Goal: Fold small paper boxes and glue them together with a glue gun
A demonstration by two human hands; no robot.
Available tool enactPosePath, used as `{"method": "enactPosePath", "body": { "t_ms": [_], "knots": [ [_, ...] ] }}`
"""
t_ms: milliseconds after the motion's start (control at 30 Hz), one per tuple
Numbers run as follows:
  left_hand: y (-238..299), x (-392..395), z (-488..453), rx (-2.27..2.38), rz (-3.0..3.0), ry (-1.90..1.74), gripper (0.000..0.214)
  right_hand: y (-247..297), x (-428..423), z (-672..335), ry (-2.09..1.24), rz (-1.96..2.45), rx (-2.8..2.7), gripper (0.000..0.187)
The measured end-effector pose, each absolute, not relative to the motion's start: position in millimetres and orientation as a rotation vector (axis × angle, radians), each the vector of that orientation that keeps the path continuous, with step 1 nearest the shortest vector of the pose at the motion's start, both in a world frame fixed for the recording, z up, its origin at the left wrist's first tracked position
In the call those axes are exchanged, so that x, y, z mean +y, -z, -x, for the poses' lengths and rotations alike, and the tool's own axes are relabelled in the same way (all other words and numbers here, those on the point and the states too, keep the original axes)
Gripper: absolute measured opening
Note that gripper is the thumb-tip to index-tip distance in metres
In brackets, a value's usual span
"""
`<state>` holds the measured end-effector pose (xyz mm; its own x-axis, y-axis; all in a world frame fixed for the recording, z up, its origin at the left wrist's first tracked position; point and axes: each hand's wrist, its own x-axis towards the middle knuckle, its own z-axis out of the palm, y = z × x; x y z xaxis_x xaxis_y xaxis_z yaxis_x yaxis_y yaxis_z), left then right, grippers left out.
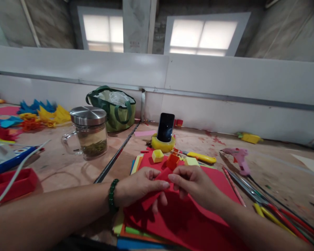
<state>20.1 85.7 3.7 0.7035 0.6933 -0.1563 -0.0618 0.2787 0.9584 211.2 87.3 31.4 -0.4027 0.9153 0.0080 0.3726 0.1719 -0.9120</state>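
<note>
Between my two hands is a small piece of red paper (151, 198), held above a stack of coloured sheets. My left hand (141, 184), with a green bead bracelet (113, 196) at the wrist, grips it with the thumb on top and fingers beneath. My right hand (191, 181) pinches the paper's upper right part between thumb and fingers. The top sheet of the stack is red (188, 223). Just beyond my fingers sit a yellow paper box (157, 156), an orange-red paper box (172, 160) and a pale yellow paper piece (191, 161).
A phone (165, 127) leans upright in a yellow tape roll (162, 143). To the right lie a yellow cutter (201, 157), a pink glue gun (239, 159), a red pencil (234, 186) and scissors (251, 191). A glass mug (91, 136) and green bag (120, 115) stand left.
</note>
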Motion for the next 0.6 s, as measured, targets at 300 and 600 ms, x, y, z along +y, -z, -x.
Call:
{"method": "enactPosePath", "body": {
  "t_ms": [300,600],
  "knots": [
    [-8.0,71.9,-11.1,1.053,-2.27,-0.676,0.067,-27.1,86.9,-244.3,-1.321,1.572,-1.75,0.039],
    [-4.7,53.2,-18.2,0.504,-2.781,-0.271,0.055,-9.3,62.7,-259.4,-1.113,1.866,-1.958,0.036]
  ]
}}
